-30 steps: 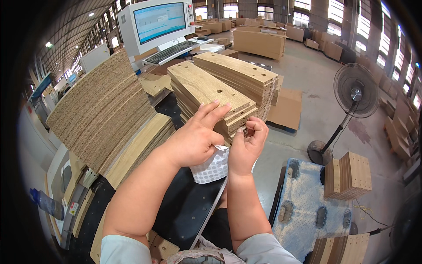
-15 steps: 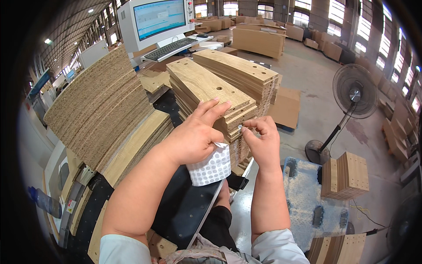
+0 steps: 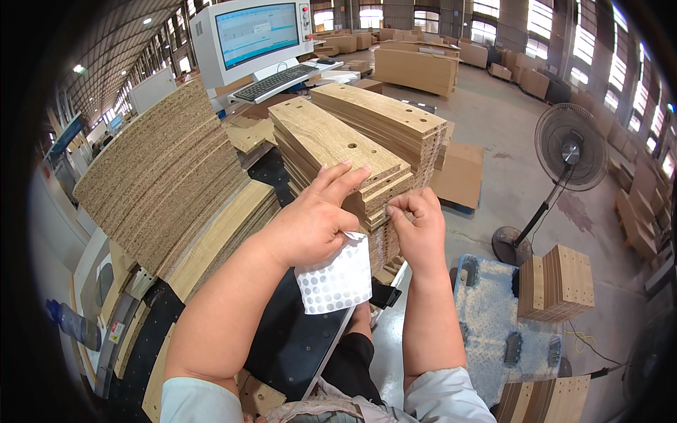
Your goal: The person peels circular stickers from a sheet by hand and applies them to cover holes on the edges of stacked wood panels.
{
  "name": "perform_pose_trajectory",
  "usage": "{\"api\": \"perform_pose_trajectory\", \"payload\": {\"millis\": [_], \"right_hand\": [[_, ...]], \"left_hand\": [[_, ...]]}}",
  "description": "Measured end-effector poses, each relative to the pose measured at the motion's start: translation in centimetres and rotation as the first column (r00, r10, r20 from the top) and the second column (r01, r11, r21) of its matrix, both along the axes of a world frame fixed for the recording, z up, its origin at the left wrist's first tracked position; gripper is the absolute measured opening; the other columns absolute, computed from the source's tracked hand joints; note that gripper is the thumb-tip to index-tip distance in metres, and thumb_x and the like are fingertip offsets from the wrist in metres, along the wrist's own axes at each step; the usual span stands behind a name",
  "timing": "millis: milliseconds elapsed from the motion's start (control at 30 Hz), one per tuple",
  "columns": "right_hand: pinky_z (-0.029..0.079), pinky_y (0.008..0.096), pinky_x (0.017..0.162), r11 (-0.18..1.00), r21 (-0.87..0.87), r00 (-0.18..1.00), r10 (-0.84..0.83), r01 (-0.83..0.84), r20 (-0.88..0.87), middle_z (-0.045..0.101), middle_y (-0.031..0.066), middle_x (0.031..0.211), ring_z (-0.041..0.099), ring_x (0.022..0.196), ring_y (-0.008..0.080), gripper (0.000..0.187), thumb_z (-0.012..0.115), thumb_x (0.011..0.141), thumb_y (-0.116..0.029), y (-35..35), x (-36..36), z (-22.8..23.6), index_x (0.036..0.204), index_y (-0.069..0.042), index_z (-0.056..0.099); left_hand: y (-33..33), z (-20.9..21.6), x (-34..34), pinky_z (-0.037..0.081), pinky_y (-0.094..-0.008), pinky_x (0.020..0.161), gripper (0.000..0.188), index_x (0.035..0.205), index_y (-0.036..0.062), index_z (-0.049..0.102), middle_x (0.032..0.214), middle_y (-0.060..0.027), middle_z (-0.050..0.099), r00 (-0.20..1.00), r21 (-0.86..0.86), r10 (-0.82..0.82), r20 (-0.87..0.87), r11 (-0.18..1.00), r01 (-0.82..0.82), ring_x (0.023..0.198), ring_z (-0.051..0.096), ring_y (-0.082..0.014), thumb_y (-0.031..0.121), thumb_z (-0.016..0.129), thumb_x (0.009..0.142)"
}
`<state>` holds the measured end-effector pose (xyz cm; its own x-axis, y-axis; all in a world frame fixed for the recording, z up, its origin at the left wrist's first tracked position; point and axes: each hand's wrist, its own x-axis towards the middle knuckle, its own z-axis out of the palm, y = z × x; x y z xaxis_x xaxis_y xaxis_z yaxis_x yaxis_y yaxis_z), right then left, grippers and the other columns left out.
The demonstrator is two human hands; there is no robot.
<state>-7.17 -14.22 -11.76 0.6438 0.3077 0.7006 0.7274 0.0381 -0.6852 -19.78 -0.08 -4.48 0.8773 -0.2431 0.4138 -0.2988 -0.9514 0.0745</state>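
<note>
A white sheet of round grey stickers (image 3: 331, 278) hangs from my left hand (image 3: 317, 215), pinched between thumb and curled fingers. The outer fingers of that hand reach over the corner of a stack of wood-grain boards (image 3: 331, 134) with drilled holes. My right hand (image 3: 419, 222) is at the end face of the same stack, thumb and forefinger pinched against the edge of a board. A small round sticker (image 3: 388, 210) is mostly hidden at those fingertips. Beside this stack, a second board stack (image 3: 395, 109) stands to the right.
Large particleboard panels (image 3: 162, 183) are stacked at left, near a computer monitor (image 3: 257, 35) and keyboard (image 3: 275, 82). At right stand a pedestal fan (image 3: 570, 151), a blue pallet (image 3: 493, 317) and more boards (image 3: 557, 282). A black worktable (image 3: 289, 338) lies below my left forearm.
My right fingertips have come down slightly against the board edge, and the sticker between them is now more hidden. The sticker sheet has swung a little lower under my left hand.
</note>
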Motion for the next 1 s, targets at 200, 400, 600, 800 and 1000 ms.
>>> {"api": "perform_pose_trajectory", "payload": {"millis": [200,400,600,800,1000], "right_hand": [[0.042,0.0372,0.072,0.993,-0.068,0.981,-0.088,0.101,0.171,0.052,0.0082,0.077,0.05,0.082,0.0276,0.007,0.066,0.067,-0.001,-0.2,0.0,0.7,0.072,-0.003,0.062],[0.043,0.0374,0.075,0.977,-0.199,0.964,0.023,-0.078,-0.266,0.054,0.0095,0.081,0.051,0.086,0.0273,0.028,0.079,0.06,-0.01,-0.6,2.2,1.1,0.079,-0.002,0.06],[0.042,0.0386,0.088,0.982,-0.186,0.999,0.01,-0.019,-0.05,0.053,0.016,0.111,0.049,0.108,0.0309,0.068,0.087,0.049,-0.018,-0.9,4.9,1.2,0.104,0.0,0.052],[0.046,0.0406,0.077,0.909,-0.411,0.995,0.094,-0.076,0.023,0.061,0.0183,0.086,0.059,0.085,0.0361,0.06,0.084,0.053,-0.026,-1.1,4.5,4.3,0.098,0.001,0.055],[0.045,0.0418,0.072,0.881,-0.431,0.887,0.026,0.198,0.46,0.062,0.015,0.084,0.058,0.083,0.0345,0.066,0.081,0.055,-0.038,-1.3,4.9,4.3,0.103,-0.001,0.055]], "left_hand": [[0.1,-0.1,0.2,0.028,-0.0471,0.105,0.019,0.075,0.0097,0.068,0.14,-0.0171,0.033,1.0,-0.005,-0.021,-0.002,1.0,0.021,0.129,0.026,-0.0412,-0.001,0.062,0.061],[0.1,-0.1,0.0,0.028,-0.0473,0.105,0.019,0.076,0.0094,0.068,0.14,-0.0168,0.032,1.0,-0.023,-0.018,-0.006,1.0,0.018,0.13,0.025,-0.0409,-0.001,0.062,0.061],[0.1,0.1,0.2,0.027,-0.0472,0.106,0.018,0.076,0.0093,0.068,0.141,-0.0164,0.032,0.999,-0.019,-0.026,-0.019,0.999,0.025,0.13,0.025,-0.0409,0.0,0.062,0.063],[0.0,0.0,0.0,0.027,-0.0472,0.106,0.016,0.077,0.0092,0.068,0.142,-0.0149,0.03,1.0,-0.014,-0.005,-0.029,1.0,0.005,0.131,0.024,-0.0402,0.001,0.061,0.064],[0.0,-0.2,0.0,0.028,-0.0461,0.106,0.018,0.079,0.0099,0.069,0.143,-0.0143,0.029,1.0,-0.012,-0.011,-0.017,1.0,0.01,0.131,0.024,-0.0397,0.002,0.061,0.065]]}}
